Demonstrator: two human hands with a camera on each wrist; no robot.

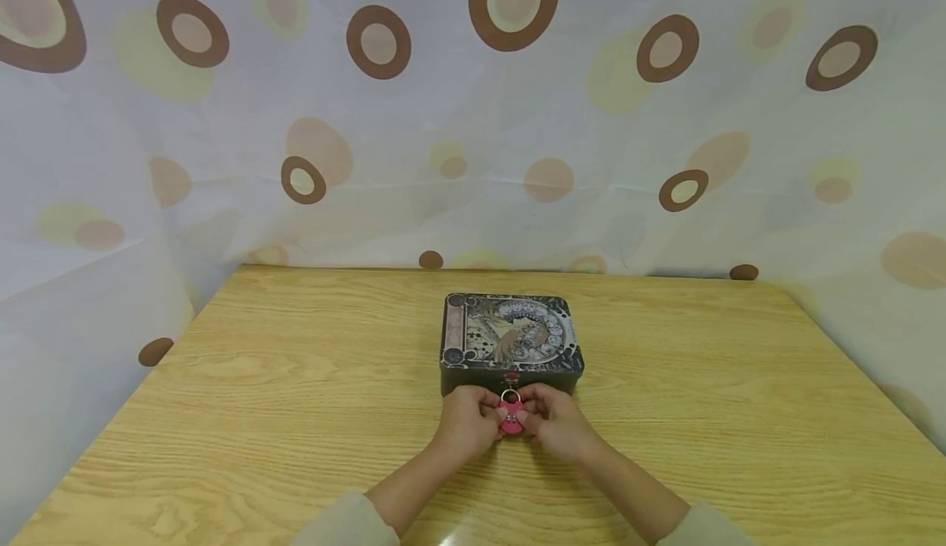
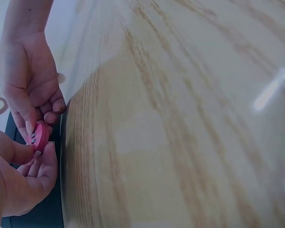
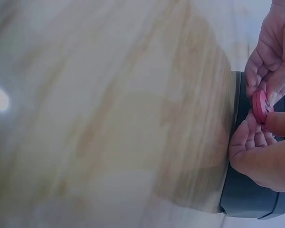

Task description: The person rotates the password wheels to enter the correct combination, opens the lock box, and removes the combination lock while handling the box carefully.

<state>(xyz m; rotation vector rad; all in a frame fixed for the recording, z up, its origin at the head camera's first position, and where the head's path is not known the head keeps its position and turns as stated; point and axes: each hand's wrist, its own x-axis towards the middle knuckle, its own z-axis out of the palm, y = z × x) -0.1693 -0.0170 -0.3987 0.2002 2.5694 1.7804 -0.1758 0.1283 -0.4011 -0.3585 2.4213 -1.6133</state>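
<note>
A pink combination padlock point(image 1: 512, 419) with number dials on its face is at the front of a dark decorated tin box point(image 1: 510, 337). Its metal shackle point(image 1: 510, 396) stands up by the red clasp point(image 1: 512, 377) on the box front; whether it is latched cannot be made out. My left hand point(image 1: 469, 421) pinches the padlock's left side between thumb and fingers. From the other side my right hand point(image 1: 559, 423) pinches it too, thumb on the face near the dials. Both wrist views show the pink lock body point(image 2: 40, 136) between the two hands, with the box's dark side point(image 3: 249, 192) behind.
The box stands on a wood-grain table point(image 1: 296, 382), its lid shut. Behind the table and along its sides hangs a pale cloth point(image 1: 443, 119) with brown and yellow oval prints.
</note>
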